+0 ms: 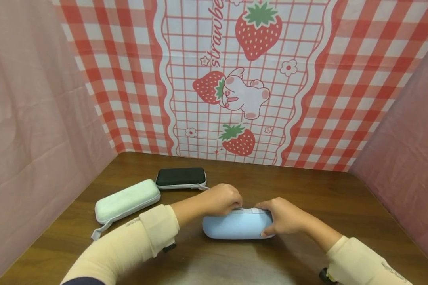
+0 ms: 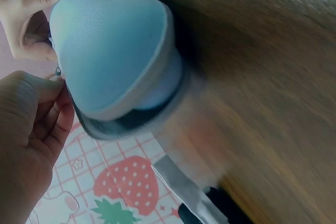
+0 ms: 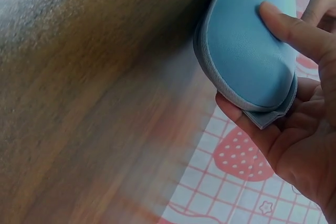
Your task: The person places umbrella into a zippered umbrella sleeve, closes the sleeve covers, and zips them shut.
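A light blue zippered hard case [image 1: 232,227], shaped like a glasses case, lies lengthwise before me on the table. My left hand [image 1: 222,200] is at its far long edge, thumb and finger pinching the small zipper pull [image 2: 58,71]. At the case's left end the zipper edges stand apart, and a dark gap [image 2: 142,119] shows between its two halves in the left wrist view. My right hand [image 1: 285,217] grips the right end, thumb on the blue upper face and fingers round the far edge, near a grey fabric tab [image 3: 264,117].
A pale mint case [image 1: 128,201] with a grey strap lies to the left on the brown wooden table [image 1: 306,190]. Behind it sits a black case [image 1: 181,177], its strap reaching toward my left hand. Pink cloth hangs at both sides, a strawberry-print cloth [image 1: 235,99] at the back.
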Demonstrator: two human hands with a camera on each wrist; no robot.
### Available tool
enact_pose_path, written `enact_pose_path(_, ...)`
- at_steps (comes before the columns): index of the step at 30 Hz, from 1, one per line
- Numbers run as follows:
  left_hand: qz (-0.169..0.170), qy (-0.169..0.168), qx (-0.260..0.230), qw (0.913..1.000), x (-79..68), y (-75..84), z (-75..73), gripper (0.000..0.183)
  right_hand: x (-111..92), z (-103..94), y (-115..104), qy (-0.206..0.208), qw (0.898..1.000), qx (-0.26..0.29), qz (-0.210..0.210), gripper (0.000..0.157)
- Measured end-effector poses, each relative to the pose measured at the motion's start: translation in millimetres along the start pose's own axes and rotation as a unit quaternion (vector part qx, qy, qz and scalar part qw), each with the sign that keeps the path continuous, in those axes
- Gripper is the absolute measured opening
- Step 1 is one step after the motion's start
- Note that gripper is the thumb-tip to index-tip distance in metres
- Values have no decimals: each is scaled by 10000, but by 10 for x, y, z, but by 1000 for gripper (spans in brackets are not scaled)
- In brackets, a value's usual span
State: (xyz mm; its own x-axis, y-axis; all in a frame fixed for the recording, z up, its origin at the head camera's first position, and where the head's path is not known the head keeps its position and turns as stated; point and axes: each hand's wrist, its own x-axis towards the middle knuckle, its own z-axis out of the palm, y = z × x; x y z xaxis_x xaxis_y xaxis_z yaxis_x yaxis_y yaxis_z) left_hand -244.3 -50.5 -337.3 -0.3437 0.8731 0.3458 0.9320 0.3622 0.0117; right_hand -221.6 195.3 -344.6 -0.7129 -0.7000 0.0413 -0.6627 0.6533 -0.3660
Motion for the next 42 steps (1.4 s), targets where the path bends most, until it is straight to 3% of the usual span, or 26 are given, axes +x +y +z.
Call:
enact_pose_path(13, -264, 351, 3, 9990, -243, -135, -46, 9, -33, -71, 139, -296, 9983, 485, 162, 66)
enact_pose_path(21, -1021, 320, -380, 9935, -368, -229, -102, 8, -100, -110, 315, -537, 9889, 1337, 359, 62)
enact_pose_path(26, -1286, 350, -425, 9902, -397, -254, -84, 7, -98, -108, 376, -608, 9833, 1653, 456, 58)
enact_pose_path(34, -1723, -35, -611, 9831, -491, -276, -6, 7, -62, -124, 463, -760, 9827, 1585, 586, 58)
enact_pose_path(42, -1841, 248, -569, 9809, -524, -299, 73, 7, -24, -178, 448, -614, 9905, 1080, 583, 62)
